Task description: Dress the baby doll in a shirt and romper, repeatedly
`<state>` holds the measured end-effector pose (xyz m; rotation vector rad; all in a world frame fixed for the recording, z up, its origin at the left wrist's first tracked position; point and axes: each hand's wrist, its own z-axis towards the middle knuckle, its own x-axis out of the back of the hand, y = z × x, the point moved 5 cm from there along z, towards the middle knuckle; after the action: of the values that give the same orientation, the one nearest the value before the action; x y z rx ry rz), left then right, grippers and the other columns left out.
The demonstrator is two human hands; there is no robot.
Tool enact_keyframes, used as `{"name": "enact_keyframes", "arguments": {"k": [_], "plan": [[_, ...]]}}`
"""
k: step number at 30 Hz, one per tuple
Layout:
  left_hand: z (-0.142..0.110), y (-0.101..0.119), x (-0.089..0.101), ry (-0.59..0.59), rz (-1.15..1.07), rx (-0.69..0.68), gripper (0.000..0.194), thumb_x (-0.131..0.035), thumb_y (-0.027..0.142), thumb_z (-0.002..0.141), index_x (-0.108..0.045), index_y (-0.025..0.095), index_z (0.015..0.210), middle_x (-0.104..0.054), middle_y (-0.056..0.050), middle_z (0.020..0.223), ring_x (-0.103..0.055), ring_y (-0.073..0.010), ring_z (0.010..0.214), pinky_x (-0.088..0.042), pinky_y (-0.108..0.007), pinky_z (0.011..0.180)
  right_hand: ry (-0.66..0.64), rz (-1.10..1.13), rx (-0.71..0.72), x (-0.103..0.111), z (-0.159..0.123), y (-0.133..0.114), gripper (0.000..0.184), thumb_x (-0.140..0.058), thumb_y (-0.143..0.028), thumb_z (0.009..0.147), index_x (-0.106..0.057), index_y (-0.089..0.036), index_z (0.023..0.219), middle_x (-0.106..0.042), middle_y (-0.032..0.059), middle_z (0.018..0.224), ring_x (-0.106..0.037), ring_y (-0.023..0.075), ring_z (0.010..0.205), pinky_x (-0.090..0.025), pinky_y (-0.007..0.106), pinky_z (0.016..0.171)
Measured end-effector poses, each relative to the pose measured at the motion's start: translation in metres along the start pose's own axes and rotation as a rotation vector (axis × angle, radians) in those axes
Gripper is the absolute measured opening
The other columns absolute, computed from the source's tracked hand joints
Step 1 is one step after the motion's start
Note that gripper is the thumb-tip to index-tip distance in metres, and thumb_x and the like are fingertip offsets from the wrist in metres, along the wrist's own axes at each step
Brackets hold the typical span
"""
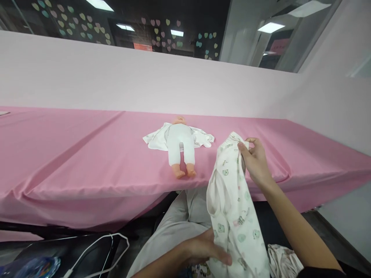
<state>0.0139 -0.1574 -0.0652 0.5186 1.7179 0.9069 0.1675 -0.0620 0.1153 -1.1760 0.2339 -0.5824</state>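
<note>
A small white garment with little green and pink animal prints (234, 210) hangs between my hands, in front of the table's edge. My right hand (255, 160) pinches its elastic waistband at the top. My left hand (207, 247) grips its lower part, over my lap. A baby doll (181, 148) in white leggings lies on its back on the pink tablecloth (72, 154), feet toward me, with an open white top spread under it.
A pale pink partition wall (145, 77) runs behind the table and turns along the right side. A white wire hanger (98, 249) lies on a dark surface at lower left. More patterned cloth (282, 260) sits by my right forearm.
</note>
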Motion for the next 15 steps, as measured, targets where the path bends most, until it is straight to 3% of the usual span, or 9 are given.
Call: {"name": "enact_keyframes", "arguments": {"k": [3, 5, 7, 9, 11, 12, 13, 15], "plan": [[0.013, -0.023, 0.014, 0.135, -0.191, 0.179, 0.031, -0.073, 0.025, 0.050, -0.066, 0.020, 0.080, -0.069, -0.005, 0.079, -0.064, -0.0262, 0.088, -0.047, -0.036, 0.087, 0.055, -0.131, 0.003, 0.020, 0.006, 0.015, 0.042, -0.065, -0.034, 0.073, -0.046, -0.020, 0.107, -0.048, -0.0076, 0.052, -0.045, 0.0099, 0.040, -0.035, 0.019, 0.036], [0.020, -0.031, 0.020, 0.194, -0.381, 0.287, 0.019, -0.063, 0.031, 0.061, -0.064, 0.017, 0.074, -0.067, -0.005, 0.070, -0.065, -0.0205, 0.077, -0.048, -0.029, 0.080, -0.003, -0.235, 0.081, 0.030, -0.006, 0.011, 0.046, -0.063, -0.029, 0.073, -0.047, -0.019, 0.115, -0.060, -0.0002, 0.068, -0.056, 0.0139, 0.055, -0.046, 0.024, 0.046], [0.024, -0.028, 0.023, 0.185, -0.607, 0.228, 0.025, -0.057, 0.037, 0.070, -0.063, 0.015, 0.078, -0.066, -0.005, 0.072, -0.063, -0.0160, 0.073, -0.048, -0.025, 0.077, -0.281, -0.369, 0.160, 0.027, -0.033, 0.006, 0.041, -0.057, -0.025, 0.076, -0.052, -0.019, 0.116, -0.064, 0.0065, 0.092, -0.062, 0.0181, 0.078, -0.051, 0.030, 0.068], [0.025, -0.019, 0.026, 0.148, -0.738, 0.102, 0.037, -0.051, 0.046, 0.074, -0.063, 0.014, 0.088, -0.066, -0.006, 0.080, -0.063, -0.0176, 0.078, -0.047, -0.028, 0.079, -0.812, -0.521, 0.123, 0.011, -0.081, 0.018, 0.039, -0.051, -0.022, 0.080, -0.054, -0.022, 0.119, -0.062, 0.0078, 0.108, -0.060, 0.0208, 0.097, -0.047, 0.035, 0.086], [0.024, -0.019, 0.028, 0.148, -0.731, 0.085, 0.047, -0.047, 0.055, 0.074, -0.063, 0.014, 0.092, -0.066, -0.009, 0.085, -0.062, -0.0241, 0.083, -0.047, -0.037, 0.081, -1.280, -0.617, 0.047, -0.002, -0.140, 0.043, 0.055, -0.057, -0.024, 0.076, -0.045, -0.024, 0.130, -0.055, 0.0089, 0.124, -0.052, 0.0250, 0.113, -0.042, 0.037, 0.095], [0.024, -0.024, 0.030, 0.162, -0.699, 0.130, 0.051, -0.047, 0.058, 0.072, -0.063, 0.014, 0.091, -0.066, -0.011, 0.084, -0.062, -0.0273, 0.084, -0.046, -0.041, 0.081, -1.387, -0.669, 0.029, -0.007, -0.164, 0.059, 0.067, -0.063, -0.027, 0.071, -0.040, -0.023, 0.134, -0.049, 0.0108, 0.130, -0.044, 0.0290, 0.121, -0.040, 0.040, 0.098], [0.025, -0.029, 0.032, 0.177, -0.666, 0.175, 0.053, -0.046, 0.060, 0.071, -0.064, 0.015, 0.090, -0.066, -0.012, 0.084, -0.062, -0.0295, 0.084, -0.046, -0.044, 0.080, -1.384, -0.754, -0.012, -0.012, -0.181, 0.078, 0.074, -0.067, -0.027, 0.067, -0.039, -0.021, 0.134, -0.045, 0.0130, 0.133, -0.041, 0.0324, 0.123, -0.040, 0.042, 0.097], [0.028, -0.044, 0.038, 0.206, -0.610, 0.246, 0.059, -0.043, 0.068, 0.068, -0.065, 0.017, 0.087, -0.066, -0.012, 0.083, -0.062, -0.0311, 0.083, -0.045, -0.046, 0.079, -1.265, -0.899, -0.070, -0.023, -0.203, 0.116, 0.075, -0.070, -0.026, 0.063, -0.041, -0.017, 0.132, -0.047, 0.0163, 0.129, -0.046, 0.0339, 0.117, -0.041, 0.044, 0.094]]}}
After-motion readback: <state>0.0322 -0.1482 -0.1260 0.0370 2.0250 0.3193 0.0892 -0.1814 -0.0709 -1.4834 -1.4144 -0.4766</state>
